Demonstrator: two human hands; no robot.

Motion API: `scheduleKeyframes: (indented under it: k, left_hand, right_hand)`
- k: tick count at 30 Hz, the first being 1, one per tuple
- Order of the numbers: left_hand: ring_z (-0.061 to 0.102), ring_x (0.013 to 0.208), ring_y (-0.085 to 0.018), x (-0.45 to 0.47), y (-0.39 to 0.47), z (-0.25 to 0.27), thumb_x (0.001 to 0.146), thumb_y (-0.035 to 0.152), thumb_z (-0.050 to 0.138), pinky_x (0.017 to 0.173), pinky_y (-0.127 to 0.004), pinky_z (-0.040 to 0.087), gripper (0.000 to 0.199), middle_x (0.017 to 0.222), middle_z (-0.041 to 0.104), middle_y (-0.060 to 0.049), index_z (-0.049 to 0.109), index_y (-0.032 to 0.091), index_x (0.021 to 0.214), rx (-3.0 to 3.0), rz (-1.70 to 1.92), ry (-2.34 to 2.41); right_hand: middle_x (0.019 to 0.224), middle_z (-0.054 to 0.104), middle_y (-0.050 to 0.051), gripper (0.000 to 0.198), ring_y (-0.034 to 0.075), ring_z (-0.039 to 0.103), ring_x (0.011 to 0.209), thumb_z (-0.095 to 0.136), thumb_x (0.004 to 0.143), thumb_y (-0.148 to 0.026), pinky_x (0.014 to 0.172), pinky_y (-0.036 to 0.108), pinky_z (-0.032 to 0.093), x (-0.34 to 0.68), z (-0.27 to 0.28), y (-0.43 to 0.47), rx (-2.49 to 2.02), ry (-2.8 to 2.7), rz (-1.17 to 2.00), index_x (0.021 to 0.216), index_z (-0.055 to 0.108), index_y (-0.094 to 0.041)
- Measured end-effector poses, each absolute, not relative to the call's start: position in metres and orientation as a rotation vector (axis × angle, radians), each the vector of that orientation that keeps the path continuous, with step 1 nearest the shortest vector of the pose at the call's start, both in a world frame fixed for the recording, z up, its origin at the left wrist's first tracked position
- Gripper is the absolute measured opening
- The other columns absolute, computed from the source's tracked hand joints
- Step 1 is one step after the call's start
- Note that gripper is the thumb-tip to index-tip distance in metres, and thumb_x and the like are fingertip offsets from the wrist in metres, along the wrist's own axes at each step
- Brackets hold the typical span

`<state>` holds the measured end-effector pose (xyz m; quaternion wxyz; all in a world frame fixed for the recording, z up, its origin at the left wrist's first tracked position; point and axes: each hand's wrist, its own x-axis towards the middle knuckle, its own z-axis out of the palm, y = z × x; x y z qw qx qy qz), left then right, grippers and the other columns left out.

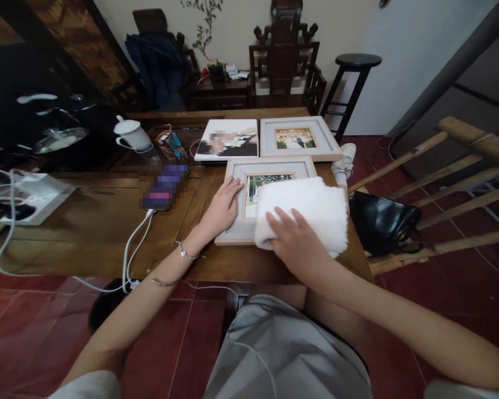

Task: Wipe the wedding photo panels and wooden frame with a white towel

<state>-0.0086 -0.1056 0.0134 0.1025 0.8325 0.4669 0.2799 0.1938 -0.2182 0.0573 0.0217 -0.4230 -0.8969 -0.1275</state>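
Note:
A pale picture frame [270, 161] with a small photo in its middle lies flat on the wooden table, close to its front edge. My left hand [224, 206] holds this frame by its left side, fingers laid over the rim. Over the lower right of the frame and part of the photo lies a folded, fluffy white cloth [316, 213]. My right hand [295, 235] grips the cloth from above, its fingertips pressed into the pile and its thumb hidden. The frame's lower right corner is covered by the cloth.
Behind lie a second pale frame [328, 138] and a white-edged photo panel [228, 152]. Left of them are a phone [166, 187] on a white cable, a drink carton [170, 145], a lidded white cup [133, 136] and a power strip [45, 199]. A wooden chair [474, 149] stands right.

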Motion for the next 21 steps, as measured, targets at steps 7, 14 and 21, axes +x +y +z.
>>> scheduleKeyframes:
  k: [7,14,21]
  left_hand:
    - [0.033,0.141,-0.025,-0.009,-0.104,0.009,0.093,0.018,0.035,0.116,-0.050,0.030,0.041,0.141,0.053,-0.010,0.056,0.015,0.128,2.449,0.846,1.369]
    - [0.030,0.142,-0.025,-0.009,-0.103,0.006,0.093,0.016,0.034,0.118,-0.047,0.027,0.041,0.142,0.050,-0.013,0.056,0.009,0.127,2.478,0.810,1.366]
    - [0.031,0.142,-0.025,-0.009,-0.102,0.006,0.093,0.015,0.034,0.116,-0.050,0.029,0.040,0.140,0.053,-0.011,0.056,0.013,0.127,2.461,0.842,1.361]
  right_hand:
    - [0.138,0.055,0.014,0.016,0.036,0.046,0.129,0.061,0.081,-0.011,0.101,0.055,0.040,0.273,0.066,-0.240,-1.465,-2.717,-0.566,0.080,0.075,-0.018]
    - [0.142,0.052,0.008,0.027,0.031,0.043,0.133,0.052,0.079,-0.003,0.103,0.052,0.038,0.290,0.067,-0.213,-1.513,-2.743,-0.549,0.079,0.075,-0.018]
    - [0.142,0.051,0.011,0.036,0.032,0.041,0.134,0.047,0.080,0.000,0.100,0.053,0.038,0.290,0.068,-0.138,-1.572,-2.761,-0.568,0.096,0.074,-0.016]
